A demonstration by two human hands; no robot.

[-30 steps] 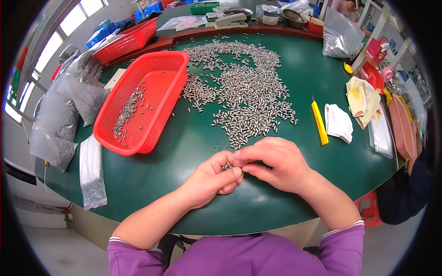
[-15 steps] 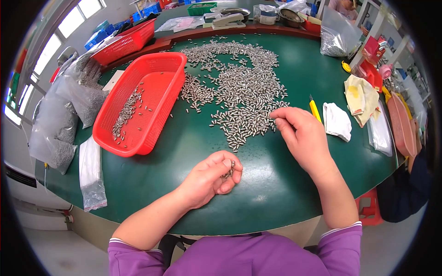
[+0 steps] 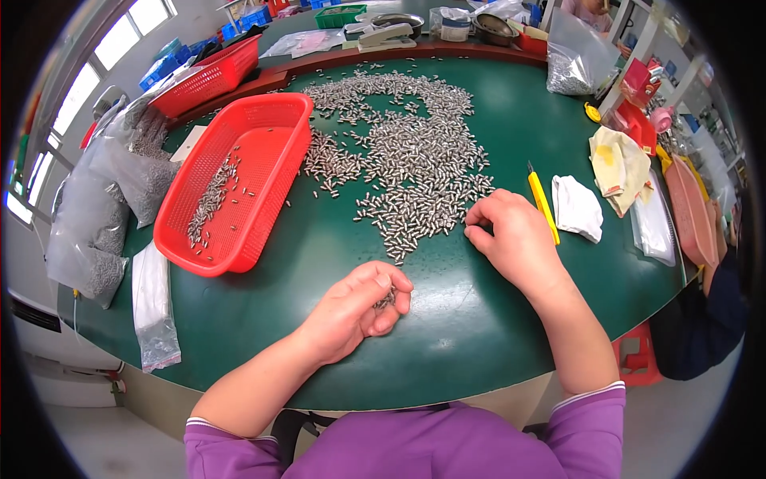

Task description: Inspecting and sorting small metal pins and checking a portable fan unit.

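We see a broad, loose heap of small, shiny, silver metal cylinders (image 3: 423, 152) spread over the middle of a dark green, smooth-topped table (image 3: 447, 355) with a curved near edge. The heap tapers toward us, its point lying just beyond the left hand (image 3: 347, 311) and to the left of the right hand (image 3: 515, 235). Its overall length runs away from us, while the single pieces lie at all angles. The right hand is the nearer one: its thumb and forefinger tips are close together just beside the heap's lower right edge, and we cannot tell whether that grip has a piece between them. The left hand's grip is curled around a few silver pieces (image 3: 386, 300), partly hidden by the fingers.

To the left, we have a red, oblong, perforated plastic basket (image 3: 270, 191) set aslant, with more cylinders (image 3: 211, 203) scattered along its floor. Clear plastic bags of grey pieces (image 3: 88, 223) stand beyond it at the table's left edge. Right of the right hand lie a yellow-handled, slim cutting tool (image 3: 543, 207) and a crumpled white cloth (image 3: 577, 207). Past the table, we make out bright windows (image 3: 118, 40) on the left and a red plastic stool (image 3: 636, 355) on the right.
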